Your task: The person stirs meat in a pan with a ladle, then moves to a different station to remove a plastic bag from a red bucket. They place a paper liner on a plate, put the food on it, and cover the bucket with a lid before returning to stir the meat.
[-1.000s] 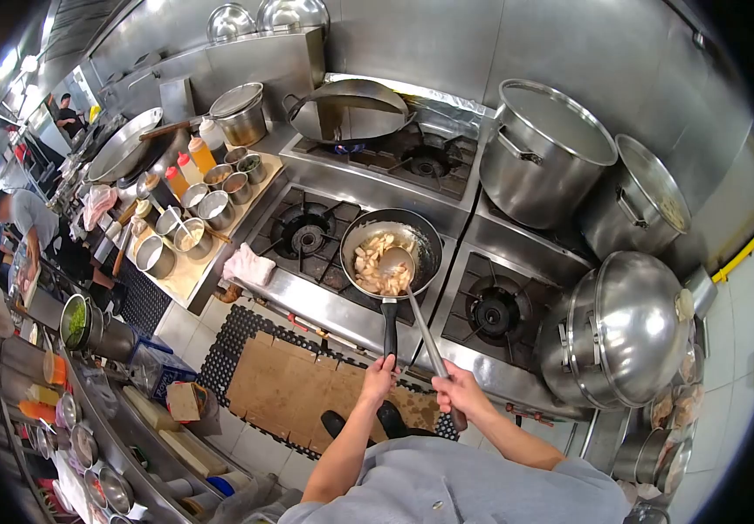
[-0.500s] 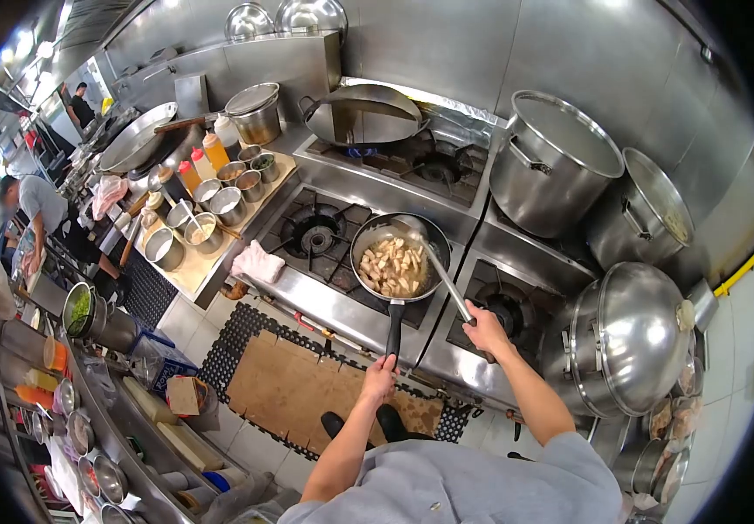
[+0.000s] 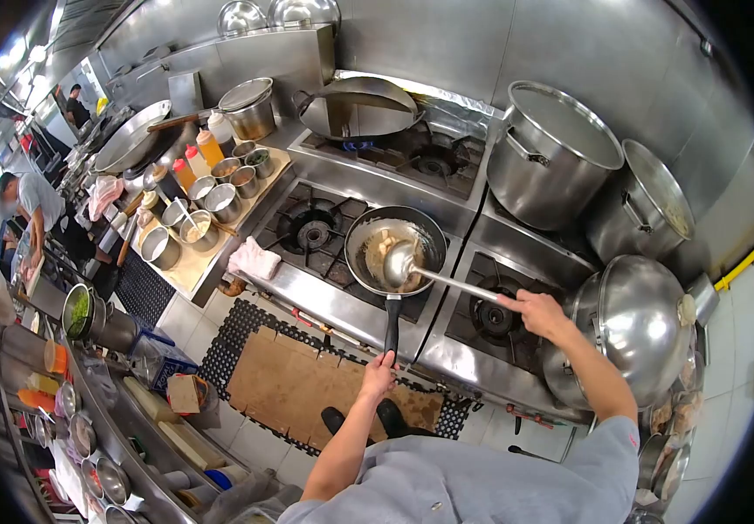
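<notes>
Black inside and out, a frying pan (image 3: 433, 244) is at the front right corner of the left-hand stove section (image 3: 324, 313); whether it rests on the grate or is raised cannot be told. The left hand (image 3: 379, 375) has its fingers closed round the pan's handle. The right hand (image 3: 540, 313), out over the right-hand burner (image 3: 497, 314), has its fingers wrapped round the end of a steel ladle (image 3: 400, 263), with the index finger reaching along the shaft. The ladle's bowl is within the pan's rim, just beside a few pale food pieces (image 3: 385, 241).

A pinkish cloth (image 3: 254, 260) lies at the stove's front left corner. Behind, a wok (image 3: 377, 127) sits above a blue flame, and a tall stockpot (image 3: 538, 179) stands to its right.
</notes>
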Action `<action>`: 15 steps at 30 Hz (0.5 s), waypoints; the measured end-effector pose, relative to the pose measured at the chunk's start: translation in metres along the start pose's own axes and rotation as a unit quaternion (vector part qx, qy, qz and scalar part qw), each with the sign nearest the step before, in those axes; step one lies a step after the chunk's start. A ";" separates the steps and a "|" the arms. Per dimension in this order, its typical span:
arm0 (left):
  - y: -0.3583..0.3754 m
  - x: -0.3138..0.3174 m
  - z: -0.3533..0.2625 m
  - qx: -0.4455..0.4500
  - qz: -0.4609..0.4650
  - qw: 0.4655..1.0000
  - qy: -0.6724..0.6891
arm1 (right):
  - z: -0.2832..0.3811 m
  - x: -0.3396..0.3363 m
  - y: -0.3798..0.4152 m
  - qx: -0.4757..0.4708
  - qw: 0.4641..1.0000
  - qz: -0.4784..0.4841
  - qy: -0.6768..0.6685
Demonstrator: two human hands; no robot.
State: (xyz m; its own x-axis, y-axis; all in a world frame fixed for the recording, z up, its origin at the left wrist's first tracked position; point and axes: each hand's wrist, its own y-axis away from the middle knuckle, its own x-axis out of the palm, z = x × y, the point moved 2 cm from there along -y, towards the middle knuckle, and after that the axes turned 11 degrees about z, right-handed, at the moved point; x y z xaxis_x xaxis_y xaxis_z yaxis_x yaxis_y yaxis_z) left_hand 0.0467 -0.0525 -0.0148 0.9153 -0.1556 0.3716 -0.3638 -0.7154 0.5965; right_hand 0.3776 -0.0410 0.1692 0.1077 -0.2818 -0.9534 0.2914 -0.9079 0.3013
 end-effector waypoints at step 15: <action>0.007 0.002 0.003 0.085 -0.020 0.996 0.028 | 0.029 -0.065 0.065 0.004 0.962 0.033 -0.271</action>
State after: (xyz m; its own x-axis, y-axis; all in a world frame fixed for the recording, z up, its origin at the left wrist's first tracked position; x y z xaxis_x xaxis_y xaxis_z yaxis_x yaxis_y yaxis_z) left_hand 0.0468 -0.0603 -0.0117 0.9157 -0.0908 0.3914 -0.2890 -0.8255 0.4847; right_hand 0.3616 -0.0905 0.2503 -0.3870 -0.4576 -0.8005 0.2931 -0.8842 0.3637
